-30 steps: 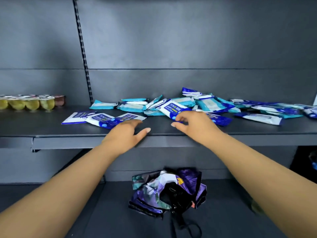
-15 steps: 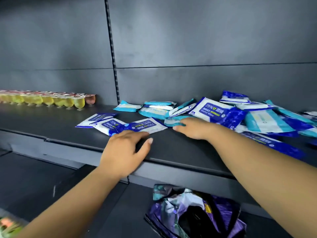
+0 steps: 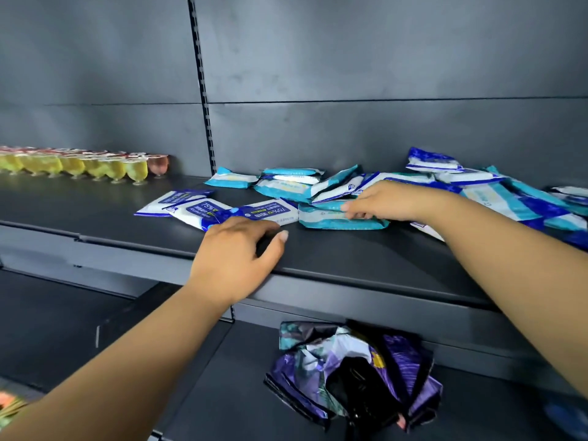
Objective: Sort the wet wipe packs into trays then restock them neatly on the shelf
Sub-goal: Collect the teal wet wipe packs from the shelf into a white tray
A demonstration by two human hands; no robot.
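Nearest, below both hands on the lower shelf (image 3: 222, 393): a crumpled purple printed bag (image 3: 353, 370), lying open. On the dark upper shelf (image 3: 350, 249): left hand (image 3: 235, 253) palm down near the front edge, fingers loosely spread, holding nothing, fingertips just short of a blue-and-white wipe pack (image 3: 261, 213); right hand (image 3: 391, 203) reaching in, fingers curled onto a teal wipe pack (image 3: 337, 218) at the near edge of the loose pile of packs (image 3: 477, 192). Farther, well left of the left hand against the back panel: a row of yellow jelly cups (image 3: 79, 165), one pinkish cup (image 3: 158, 163) at its right end.
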